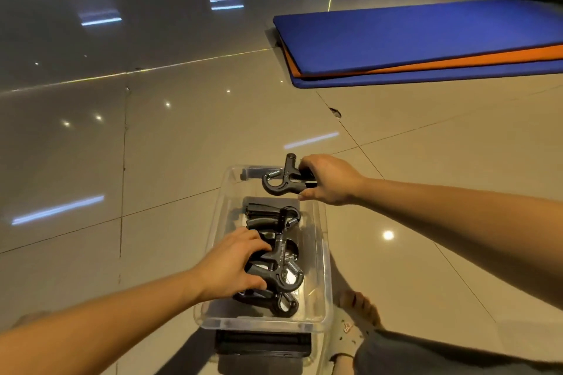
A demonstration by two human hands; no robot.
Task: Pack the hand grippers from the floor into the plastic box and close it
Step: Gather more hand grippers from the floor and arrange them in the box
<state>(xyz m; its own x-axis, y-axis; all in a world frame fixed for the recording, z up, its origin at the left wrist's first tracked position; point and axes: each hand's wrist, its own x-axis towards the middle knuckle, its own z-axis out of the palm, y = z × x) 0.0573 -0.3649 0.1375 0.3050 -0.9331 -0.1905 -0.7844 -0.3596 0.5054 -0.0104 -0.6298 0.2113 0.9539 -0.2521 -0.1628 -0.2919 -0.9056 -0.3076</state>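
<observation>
A clear plastic box stands open on the tiled floor in front of me. Several black hand grippers with steel springs lie inside it. My left hand reaches into the box and holds the handles of one hand gripper in the middle. Another gripper lies further back, and one more at the near end. My right hand holds a black hand gripper by its handles just above the box's far end.
A dark flat thing that may be the box's lid lies under the box's near end. Blue and orange exercise mats lie stacked at the far right. My bare foot and knee sit right of the box.
</observation>
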